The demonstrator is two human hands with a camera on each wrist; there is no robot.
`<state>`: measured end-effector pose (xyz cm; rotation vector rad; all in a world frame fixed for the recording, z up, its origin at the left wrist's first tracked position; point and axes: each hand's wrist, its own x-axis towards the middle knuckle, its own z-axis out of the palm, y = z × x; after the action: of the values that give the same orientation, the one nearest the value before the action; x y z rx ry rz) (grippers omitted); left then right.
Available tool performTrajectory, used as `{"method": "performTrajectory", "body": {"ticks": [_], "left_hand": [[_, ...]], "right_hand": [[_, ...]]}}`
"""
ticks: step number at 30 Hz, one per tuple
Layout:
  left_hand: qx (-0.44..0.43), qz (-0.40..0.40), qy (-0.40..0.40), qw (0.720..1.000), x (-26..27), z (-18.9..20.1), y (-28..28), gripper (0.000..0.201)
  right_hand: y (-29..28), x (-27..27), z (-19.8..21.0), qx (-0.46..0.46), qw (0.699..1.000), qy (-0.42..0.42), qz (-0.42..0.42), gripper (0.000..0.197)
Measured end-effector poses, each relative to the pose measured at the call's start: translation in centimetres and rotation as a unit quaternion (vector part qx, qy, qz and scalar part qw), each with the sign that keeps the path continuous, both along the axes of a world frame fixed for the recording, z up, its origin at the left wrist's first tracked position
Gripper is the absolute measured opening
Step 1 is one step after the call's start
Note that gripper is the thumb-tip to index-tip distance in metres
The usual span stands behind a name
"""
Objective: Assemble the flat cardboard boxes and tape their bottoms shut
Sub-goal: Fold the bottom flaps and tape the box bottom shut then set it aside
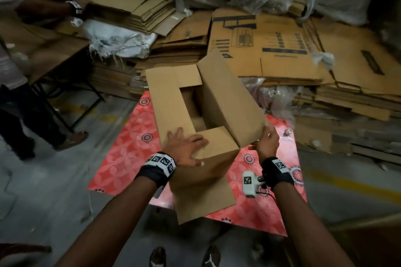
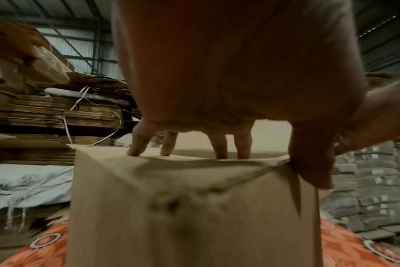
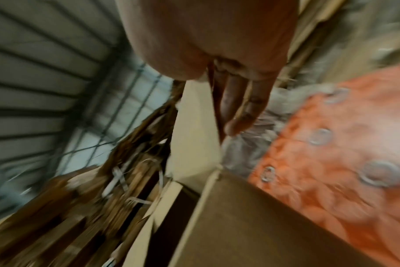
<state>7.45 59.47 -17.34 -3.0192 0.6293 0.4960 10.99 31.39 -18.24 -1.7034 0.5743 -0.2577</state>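
While our left hand [image 1: 186,147] presses flat, fingers spread, on the near flaps, the plain brown cardboard box [image 1: 201,136] stands on the red floral bench [image 1: 121,154], long axis running away from us; our right hand [image 1: 268,140] grips its raised flap.

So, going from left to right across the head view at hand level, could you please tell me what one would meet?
Other person's legs → red patterned mat → left hand → cardboard box → right hand → stacked flat cardboard.

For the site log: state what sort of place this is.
Probably a warehouse or packing store: stacks of flattened cardboard piled high, a corrugated metal roof on steel framing, and a box being assembled on a red patterned table.
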Motion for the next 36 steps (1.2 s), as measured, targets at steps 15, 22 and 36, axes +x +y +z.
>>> {"method": "performTrajectory", "body": {"ticks": [15, 22, 36], "left_hand": [[-0.069, -0.025, -0.029, 0.997, 2.4, -0.6, 1.2, 0.073], [-0.2, -0.002, -0.043, 0.979, 3.0, 1.8, -1.5, 0.074], [-0.291, -0.072, -0.377, 0.876, -5.3, 0.7, 7.0, 0.056]], "right_hand": [[4.6, -3.3, -3.0, -0.357, 0.934, 0.001, -0.013, 0.027], [6.7, -2.2, -4.0, -0.309, 0.943, -0.005, 0.122, 0.048], [12.8, -2.1, -4.4, -0.381, 0.871, -0.11, 0.29, 0.036]]}}
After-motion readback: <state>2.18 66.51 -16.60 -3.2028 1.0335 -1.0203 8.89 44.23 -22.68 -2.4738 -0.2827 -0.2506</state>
